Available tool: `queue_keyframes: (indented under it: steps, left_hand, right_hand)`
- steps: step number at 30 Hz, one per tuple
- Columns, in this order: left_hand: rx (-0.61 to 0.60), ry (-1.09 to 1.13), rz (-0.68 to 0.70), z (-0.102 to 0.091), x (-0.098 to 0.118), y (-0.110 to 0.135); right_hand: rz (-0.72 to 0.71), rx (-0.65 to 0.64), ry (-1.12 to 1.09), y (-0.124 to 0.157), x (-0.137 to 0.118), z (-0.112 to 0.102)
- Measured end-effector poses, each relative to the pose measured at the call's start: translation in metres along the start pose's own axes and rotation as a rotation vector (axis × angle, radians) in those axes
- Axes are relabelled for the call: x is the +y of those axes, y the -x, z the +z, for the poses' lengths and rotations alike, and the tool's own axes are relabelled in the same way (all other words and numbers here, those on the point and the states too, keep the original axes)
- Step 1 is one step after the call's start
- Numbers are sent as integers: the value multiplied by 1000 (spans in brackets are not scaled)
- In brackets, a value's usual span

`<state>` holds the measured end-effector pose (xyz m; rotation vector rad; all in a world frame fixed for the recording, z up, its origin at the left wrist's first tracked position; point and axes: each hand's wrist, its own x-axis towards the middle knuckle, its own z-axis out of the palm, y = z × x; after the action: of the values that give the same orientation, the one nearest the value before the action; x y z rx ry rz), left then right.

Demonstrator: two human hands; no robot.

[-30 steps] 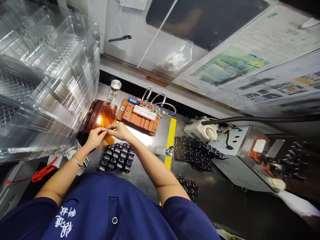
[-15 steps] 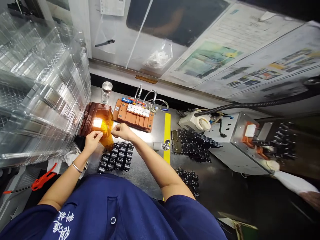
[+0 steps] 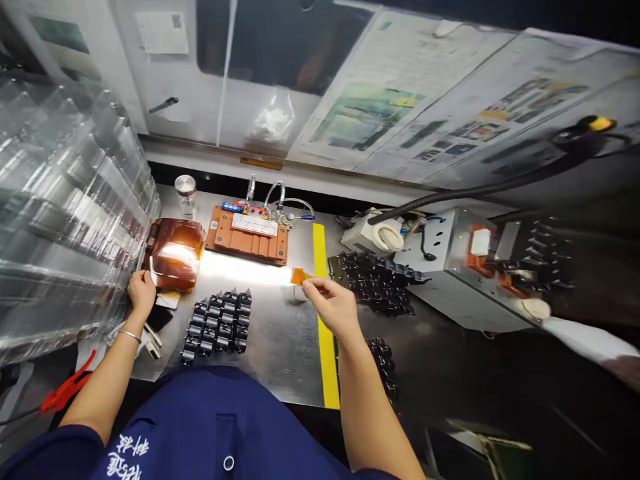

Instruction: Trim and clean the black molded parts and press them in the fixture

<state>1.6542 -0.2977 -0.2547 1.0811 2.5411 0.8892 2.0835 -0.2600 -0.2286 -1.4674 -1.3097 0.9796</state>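
A small orange film piece (image 3: 298, 275) is pinched between the thumb and fingers of my right hand (image 3: 334, 308), held above the steel table by the yellow stripe. On the left, curved amber film sheets (image 3: 175, 257) lie on the table and shine under the light. My left hand (image 3: 142, 293) is at their near left edge with its fingers curled; what it grips, if anything, is hidden. Between my arms, rows of black moulded parts (image 3: 217, 325) rest on the table. Behind them is an orange-brown fixture (image 3: 247, 237) with metal hoses and a white label strip.
Stacked clear plastic trays (image 3: 65, 220) rise at the left. A lidded glass jar (image 3: 186, 197) stands behind the film. Past the yellow stripe (image 3: 325, 333) are more black parts (image 3: 375, 283) and a grey machine (image 3: 450, 267). Another person's white sleeve (image 3: 585, 337) reaches in from the right.
My right hand has moved right, away from the amber sheets, carrying the small orange film piece. My left hand has moved left and down to the sheets' edge. The view has shifted right.
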Motion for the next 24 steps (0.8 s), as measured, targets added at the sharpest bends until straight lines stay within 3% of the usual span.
queue_keyframes:
  steps: [4, 6, 7, 9, 12, 14, 16, 18, 20, 24]
  left_hand:
    - [178, -342, 201, 14, 47, 25]
    - [112, -421, 456, 39, 92, 37]
    - [14, -400, 597, 58, 119, 43]
    - [-307, -360, 850, 113, 183, 53]
    - [-611, -425, 1032, 220, 280, 67]
    - [-699, -496, 1070, 288, 332, 73]
    - [-744, -539, 1082, 339, 370, 74]
    - [-797, -570, 1089, 371, 390, 69]
    - [-862, -579, 1109, 386, 395, 60]
    - [-992, -527, 1151, 384, 378, 43]
  right_hand:
    - [-253, -90, 140, 11, 6, -16]
    - [-361, -140, 218, 9, 17, -22]
    - [-409, -166, 259, 7, 22, -24]
    - [-492, -221, 340, 3, 32, -26]
    - [-553, -290, 422, -2, 37, -30]
    - [-548, -313, 445, -1, 37, -35]
    - [-533, -323, 454, 2, 38, -41]
    - [-517, -321, 452, 4, 43, -45]
    - [-502, -305, 446, 4, 50, -46]
    - [-486, -289, 484, -4, 58, -40]
